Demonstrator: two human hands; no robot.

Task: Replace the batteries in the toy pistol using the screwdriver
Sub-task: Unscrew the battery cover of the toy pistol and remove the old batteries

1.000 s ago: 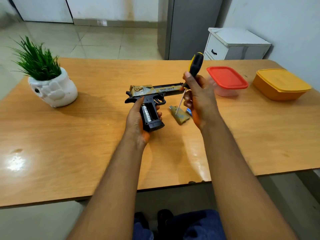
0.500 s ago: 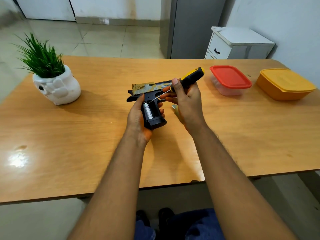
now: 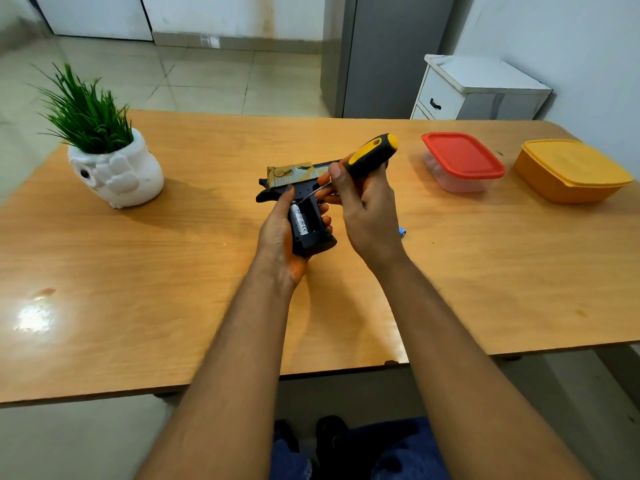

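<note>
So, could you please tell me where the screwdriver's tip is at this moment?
In the head view, near the table's middle, the screwdriver held by the right hand has its tip at the top of the toy pistol's open battery compartment.

I could read almost nothing from where I watched. The silver cylindrical battery [image 3: 300, 221] seated in the grip of the black-and-gold plastic toy pistol [image 3: 304, 206] carried small printed marks, among them what looked like round symbols, but they were too small to make out. The pistol's gold slide bore a dark bird-like emblem and no lettering I could read.
</note>
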